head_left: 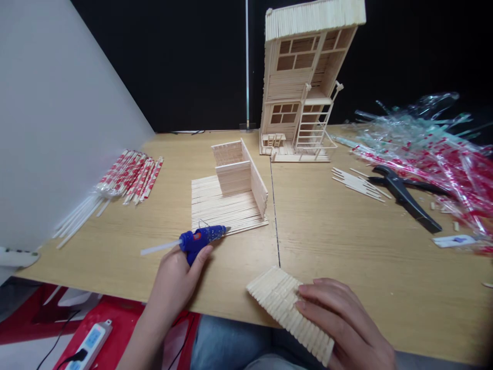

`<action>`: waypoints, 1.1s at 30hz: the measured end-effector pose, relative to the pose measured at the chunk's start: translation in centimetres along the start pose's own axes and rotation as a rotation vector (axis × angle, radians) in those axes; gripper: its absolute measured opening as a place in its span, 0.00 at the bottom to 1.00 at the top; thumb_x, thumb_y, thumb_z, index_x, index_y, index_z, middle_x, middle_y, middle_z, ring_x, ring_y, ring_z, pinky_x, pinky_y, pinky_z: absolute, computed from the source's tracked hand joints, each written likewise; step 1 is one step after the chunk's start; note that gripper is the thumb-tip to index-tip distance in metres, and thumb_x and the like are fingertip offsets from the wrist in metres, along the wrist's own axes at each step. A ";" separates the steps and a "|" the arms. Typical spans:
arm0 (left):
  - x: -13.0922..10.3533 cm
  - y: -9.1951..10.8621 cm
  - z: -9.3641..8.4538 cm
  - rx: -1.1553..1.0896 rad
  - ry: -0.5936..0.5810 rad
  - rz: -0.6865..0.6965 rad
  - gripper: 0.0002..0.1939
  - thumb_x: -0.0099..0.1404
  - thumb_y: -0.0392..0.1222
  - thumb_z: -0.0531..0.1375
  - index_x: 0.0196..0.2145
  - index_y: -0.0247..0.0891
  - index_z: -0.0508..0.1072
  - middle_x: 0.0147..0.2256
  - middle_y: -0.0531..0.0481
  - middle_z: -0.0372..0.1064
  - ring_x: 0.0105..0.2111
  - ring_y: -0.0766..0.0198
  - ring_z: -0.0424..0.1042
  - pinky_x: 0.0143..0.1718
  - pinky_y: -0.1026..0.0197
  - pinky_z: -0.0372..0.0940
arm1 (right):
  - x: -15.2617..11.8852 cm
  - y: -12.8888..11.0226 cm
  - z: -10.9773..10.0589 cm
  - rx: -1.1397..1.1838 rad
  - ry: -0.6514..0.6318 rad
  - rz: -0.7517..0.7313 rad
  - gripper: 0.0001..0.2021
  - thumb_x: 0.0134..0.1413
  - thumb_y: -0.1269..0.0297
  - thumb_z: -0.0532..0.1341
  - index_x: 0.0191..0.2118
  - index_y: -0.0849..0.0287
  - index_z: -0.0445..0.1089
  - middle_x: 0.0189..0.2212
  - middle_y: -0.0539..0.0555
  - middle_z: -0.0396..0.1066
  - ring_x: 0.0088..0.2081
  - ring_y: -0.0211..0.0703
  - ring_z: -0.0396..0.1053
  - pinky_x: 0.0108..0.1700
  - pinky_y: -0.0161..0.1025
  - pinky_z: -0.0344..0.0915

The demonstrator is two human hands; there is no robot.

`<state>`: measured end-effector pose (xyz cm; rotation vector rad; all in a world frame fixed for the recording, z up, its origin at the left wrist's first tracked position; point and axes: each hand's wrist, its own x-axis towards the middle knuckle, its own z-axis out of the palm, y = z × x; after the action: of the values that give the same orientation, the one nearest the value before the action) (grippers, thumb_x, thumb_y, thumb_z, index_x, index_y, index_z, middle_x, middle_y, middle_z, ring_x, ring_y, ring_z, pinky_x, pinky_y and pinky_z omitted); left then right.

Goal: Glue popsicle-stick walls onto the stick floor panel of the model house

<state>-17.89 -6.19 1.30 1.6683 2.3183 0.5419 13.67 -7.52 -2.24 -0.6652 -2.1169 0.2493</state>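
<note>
My left hand (175,280) grips a blue hot glue gun (200,239) by its handle, with the nozzle pointing right at the front edge of a partly built chopstick base with low walls (229,198). A white glue stick pokes out of the gun's back end. My right hand (341,321) rests on a flat panel of glued chopsticks (283,303) that lies at the table's near edge. The wooden table (339,241) carries all of it.
A finished chopstick house model (304,82) stands at the back. Wrapped chopsticks (131,177) lie at the left, loose sticks (358,184), black cutters (404,195) and a heap of empty wrappers (431,149) at the right. A power strip (90,341) lies on the floor.
</note>
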 end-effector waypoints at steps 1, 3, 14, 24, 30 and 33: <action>0.0 0.0 0.0 0.004 0.001 0.002 0.27 0.64 0.65 0.51 0.19 0.42 0.68 0.20 0.43 0.69 0.30 0.47 0.75 0.30 0.55 0.64 | 0.0 0.0 0.0 0.002 -0.001 -0.002 0.19 0.52 0.84 0.58 0.49 0.67 0.73 0.50 0.63 0.69 0.54 0.51 0.67 0.57 0.50 0.65; 0.0 -0.1 0.0 0.008 0.002 0.016 0.27 0.64 0.65 0.51 0.20 0.42 0.69 0.19 0.44 0.68 0.29 0.48 0.75 0.29 0.55 0.64 | -0.1 0.0 0.0 0.002 -0.007 -0.001 0.20 0.51 0.84 0.58 0.50 0.68 0.72 0.51 0.63 0.68 0.54 0.51 0.67 0.57 0.50 0.65; -0.1 -0.4 0.1 -0.003 -0.002 0.034 0.27 0.66 0.64 0.51 0.24 0.40 0.73 0.20 0.44 0.70 0.29 0.48 0.76 0.30 0.56 0.64 | -0.1 0.1 0.1 0.006 -0.013 0.004 0.20 0.51 0.84 0.59 0.50 0.67 0.72 0.51 0.63 0.69 0.54 0.51 0.67 0.57 0.50 0.65; -1.0 -1.1 -1.1 -0.079 0.027 -0.012 0.27 0.63 0.66 0.55 0.17 0.43 0.68 0.15 0.48 0.64 0.24 0.52 0.73 0.27 0.57 0.63 | -0.3 -0.1 0.2 0.002 -0.005 0.020 0.19 0.53 0.83 0.61 0.51 0.66 0.72 0.51 0.63 0.69 0.54 0.51 0.67 0.56 0.51 0.65; -1.9 -4.9 -3.4 -0.220 0.268 -0.140 0.25 0.63 0.66 0.55 0.26 0.41 0.74 0.27 0.47 0.76 0.32 0.52 0.76 0.32 0.58 0.65 | 1.1 -0.5 -0.3 0.047 0.059 0.114 0.15 0.55 0.81 0.60 0.47 0.62 0.73 0.47 0.60 0.71 0.49 0.47 0.71 0.51 0.44 0.69; -1.4 -7.0 -4.7 -0.011 0.342 -0.167 0.19 0.62 0.63 0.58 0.32 0.45 0.74 0.25 0.49 0.72 0.33 0.48 0.74 0.30 0.58 0.61 | 2.7 -0.5 -1.1 0.066 0.128 0.207 0.13 0.56 0.80 0.61 0.45 0.59 0.73 0.45 0.57 0.73 0.46 0.44 0.73 0.46 0.39 0.71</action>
<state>-25.33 -10.25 2.57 1.4525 2.6532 0.8587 13.06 -6.54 0.49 -0.8398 -1.9104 0.3791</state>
